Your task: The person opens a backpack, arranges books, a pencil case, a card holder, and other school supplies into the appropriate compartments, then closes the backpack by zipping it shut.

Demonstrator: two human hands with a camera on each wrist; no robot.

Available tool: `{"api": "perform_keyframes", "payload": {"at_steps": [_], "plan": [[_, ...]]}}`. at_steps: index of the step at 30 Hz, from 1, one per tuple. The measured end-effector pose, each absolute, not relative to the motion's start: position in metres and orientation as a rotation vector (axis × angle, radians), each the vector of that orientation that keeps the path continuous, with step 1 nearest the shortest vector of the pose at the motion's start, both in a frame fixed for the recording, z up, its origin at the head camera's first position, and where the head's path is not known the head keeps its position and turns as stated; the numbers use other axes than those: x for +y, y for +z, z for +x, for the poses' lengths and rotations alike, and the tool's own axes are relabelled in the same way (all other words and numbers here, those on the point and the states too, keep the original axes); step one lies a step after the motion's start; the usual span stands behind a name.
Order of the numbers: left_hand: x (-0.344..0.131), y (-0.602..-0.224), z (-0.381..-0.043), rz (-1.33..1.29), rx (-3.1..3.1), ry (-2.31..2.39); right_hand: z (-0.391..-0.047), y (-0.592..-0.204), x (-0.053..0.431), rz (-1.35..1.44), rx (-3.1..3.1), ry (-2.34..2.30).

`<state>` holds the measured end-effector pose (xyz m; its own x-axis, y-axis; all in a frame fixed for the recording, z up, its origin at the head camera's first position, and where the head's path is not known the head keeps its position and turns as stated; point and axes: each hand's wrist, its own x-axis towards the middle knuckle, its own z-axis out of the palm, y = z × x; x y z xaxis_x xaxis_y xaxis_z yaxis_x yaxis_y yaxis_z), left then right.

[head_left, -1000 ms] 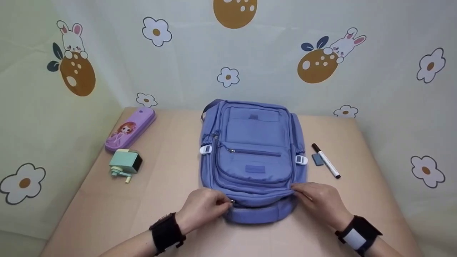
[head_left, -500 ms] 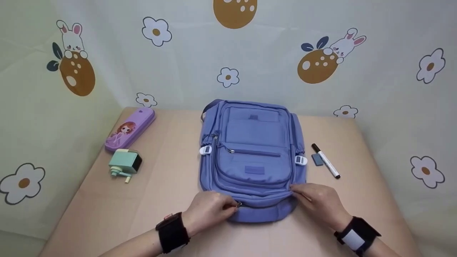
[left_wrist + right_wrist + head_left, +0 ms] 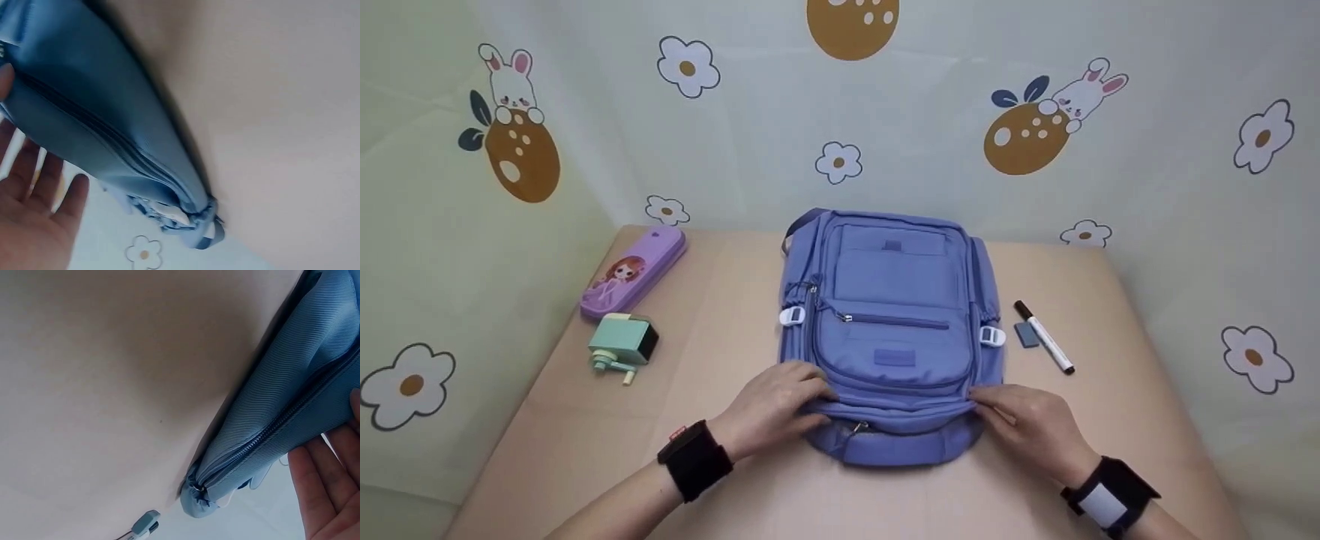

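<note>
A blue-purple backpack (image 3: pixel 896 277) lies front side up on the table, its top end away from me. My left hand (image 3: pixel 772 405) holds its near left edge, fingers over the top side and thumb lower down. In the left wrist view, the thumb lies on the fabric beside a zipper (image 3: pixel 95 125). My right hand (image 3: pixel 1031 420) pinches the near right edge of the bag. Another stretch of the zipper (image 3: pixel 264 433) runs past those fingers in the right wrist view. A metal zipper pull (image 3: pixel 859 429) hangs loose between both hands.
A purple pencil case (image 3: pixel 641 266) with a cartoon girl and a mint crank pencil sharpener (image 3: pixel 622 341) lie on the left of the table. Right of the bag are a white marker (image 3: pixel 1046 341) with a black cap and a small blue-grey block (image 3: pixel 1026 335). Patterned cloth hangs behind.
My left hand pulled the zipper pull a little to the right, then let go and moved left and up to the bag's edge. The right hand stays nearly where it was.
</note>
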<state>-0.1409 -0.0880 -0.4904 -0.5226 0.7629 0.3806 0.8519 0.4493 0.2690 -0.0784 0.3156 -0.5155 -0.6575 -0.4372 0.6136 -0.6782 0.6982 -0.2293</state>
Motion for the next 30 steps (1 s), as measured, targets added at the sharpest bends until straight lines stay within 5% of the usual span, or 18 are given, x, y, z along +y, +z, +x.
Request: {"api": "perform_keyframes", "payload": {"at_steps": [14, 30], "plan": [[-0.075, -0.484, -0.148, -1.183, -2.601, -0.804, -0.075, -0.501, 0.301, 0.884, -2.326, 0.666], [-0.069, -0.476, -0.148, -1.087, -2.671, -0.781, -0.077, -0.470, 0.171, 1.386, -2.321, 0.354]]}}
